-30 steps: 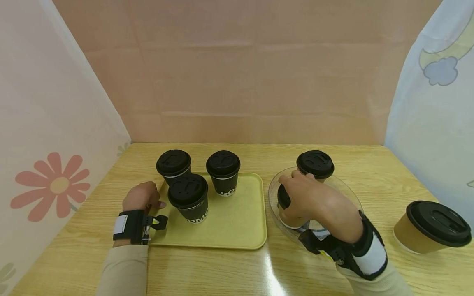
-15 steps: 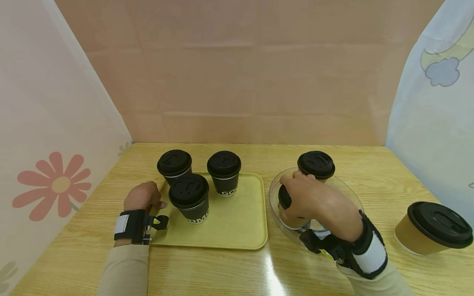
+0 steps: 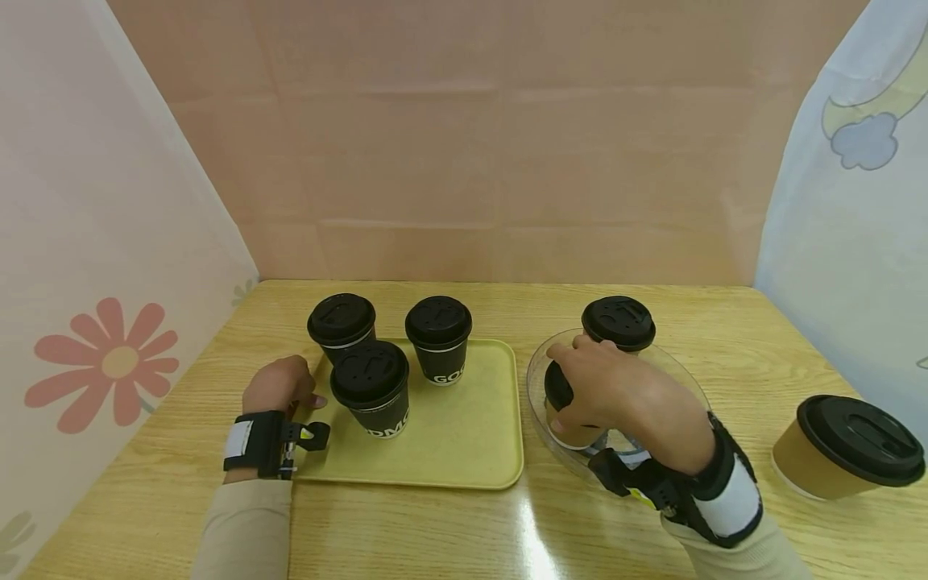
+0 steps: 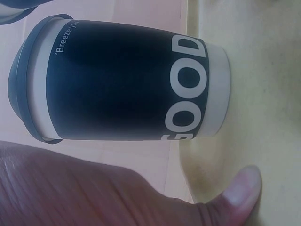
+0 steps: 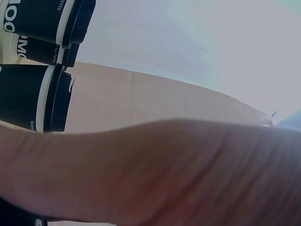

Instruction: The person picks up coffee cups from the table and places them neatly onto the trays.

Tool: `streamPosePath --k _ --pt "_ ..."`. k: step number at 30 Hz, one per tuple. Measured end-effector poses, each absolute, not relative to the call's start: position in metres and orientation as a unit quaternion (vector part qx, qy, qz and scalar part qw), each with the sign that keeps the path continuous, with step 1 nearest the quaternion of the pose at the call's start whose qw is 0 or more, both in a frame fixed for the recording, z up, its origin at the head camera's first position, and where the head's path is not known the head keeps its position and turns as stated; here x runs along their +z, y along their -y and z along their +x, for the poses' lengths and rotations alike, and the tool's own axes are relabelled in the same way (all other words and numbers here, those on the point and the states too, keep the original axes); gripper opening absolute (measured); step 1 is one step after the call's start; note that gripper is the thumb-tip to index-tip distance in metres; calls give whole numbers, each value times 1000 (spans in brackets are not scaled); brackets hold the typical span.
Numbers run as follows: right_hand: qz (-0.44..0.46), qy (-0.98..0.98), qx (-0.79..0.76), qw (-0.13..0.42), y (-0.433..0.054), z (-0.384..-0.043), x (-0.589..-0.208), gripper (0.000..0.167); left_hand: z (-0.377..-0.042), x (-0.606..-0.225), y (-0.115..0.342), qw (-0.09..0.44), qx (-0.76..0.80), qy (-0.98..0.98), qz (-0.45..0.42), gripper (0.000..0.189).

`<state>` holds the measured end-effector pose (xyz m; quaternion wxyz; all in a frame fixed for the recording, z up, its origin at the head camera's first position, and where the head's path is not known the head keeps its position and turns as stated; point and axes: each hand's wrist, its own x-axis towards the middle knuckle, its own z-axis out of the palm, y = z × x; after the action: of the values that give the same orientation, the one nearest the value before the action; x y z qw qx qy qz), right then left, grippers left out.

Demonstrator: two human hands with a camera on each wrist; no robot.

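My left hand (image 3: pixel 275 388) holds the left rim of a yellow tray (image 3: pixel 457 439). Its thumb (image 4: pixel 237 193) lies over the tray surface in the left wrist view; the other fingers are hidden. Beside it stands an upright dark paper coffee cup (image 3: pixel 380 411) with a black lid. On a clear round plate (image 3: pixel 681 372), my right hand (image 3: pixel 623 395) grips a brown coffee cup (image 3: pixel 569 431) with a black lid, hiding much of it. The right fingers are out of sight in the right wrist view, where the forearm (image 5: pixel 155 174) fills the lower part.
Two more dark lidded cups, one at the back left (image 3: pixel 341 322) and one at the tray's back (image 3: pixel 438 342), stand upright. Another lidded cup (image 3: pixel 619 322) is behind the right hand. A brown cup (image 3: pixel 819 459) stands on the table at far right. Cloth walls enclose the table.
Both hands stay almost where they were, on the tray rim and the brown cup. The right wrist has shifted very slightly to the right.
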<state>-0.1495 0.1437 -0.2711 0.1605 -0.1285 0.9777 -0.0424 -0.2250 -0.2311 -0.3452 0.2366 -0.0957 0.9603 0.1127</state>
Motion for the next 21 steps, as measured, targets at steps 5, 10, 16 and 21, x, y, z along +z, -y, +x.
streamPosePath --k 5,10,16,21 --pt "-133 -976 -59 162 -149 -148 -269 86 -225 -346 231 235 115 -960 -97 29" --pt "-142 -975 -74 153 -155 -148 -267 87 -224 -347 232 231 119 -961 -96 28" --pt "-140 -977 -75 142 -163 -150 -265 87 -225 -347 232 236 113 -960 -94 30" --pt "-139 -977 -78 141 -170 -151 -263 89 -226 -348 232 241 104 -960 -97 31"
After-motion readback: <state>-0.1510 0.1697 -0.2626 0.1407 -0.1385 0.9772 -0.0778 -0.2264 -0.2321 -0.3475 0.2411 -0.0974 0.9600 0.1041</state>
